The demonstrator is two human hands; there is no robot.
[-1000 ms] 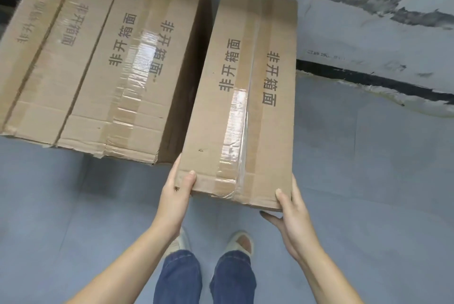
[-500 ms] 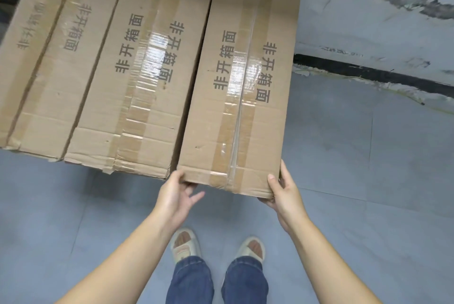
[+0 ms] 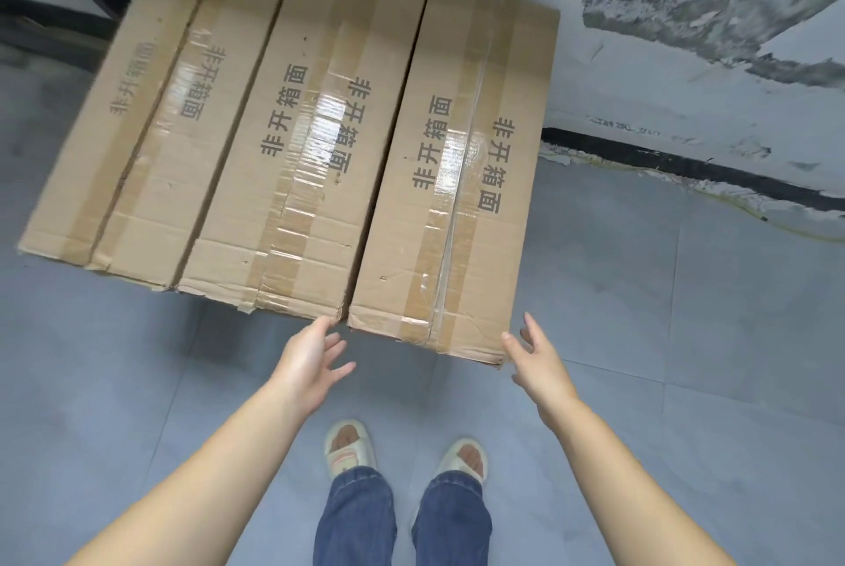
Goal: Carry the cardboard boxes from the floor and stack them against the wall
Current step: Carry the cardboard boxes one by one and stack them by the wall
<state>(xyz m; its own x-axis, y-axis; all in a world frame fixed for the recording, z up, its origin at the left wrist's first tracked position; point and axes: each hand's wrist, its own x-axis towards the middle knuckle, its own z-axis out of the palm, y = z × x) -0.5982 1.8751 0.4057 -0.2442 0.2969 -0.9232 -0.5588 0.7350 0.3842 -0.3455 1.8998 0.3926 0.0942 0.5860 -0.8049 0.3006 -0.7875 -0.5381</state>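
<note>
Three long brown taped cardboard boxes (image 3: 292, 131) lie side by side on the grey tiled floor (image 3: 663, 359), far ends against the wall. Just off the rightmost box's (image 3: 457, 181) near corners, left hand (image 3: 311, 359) and right hand (image 3: 539, 364) hover, fingers spread, gripping nothing.

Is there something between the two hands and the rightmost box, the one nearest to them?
Nothing visible is in the way. The left hand and right hand are open just before the near end of the rightmost box, over bare floor. That box lies beside the middle box.
</note>
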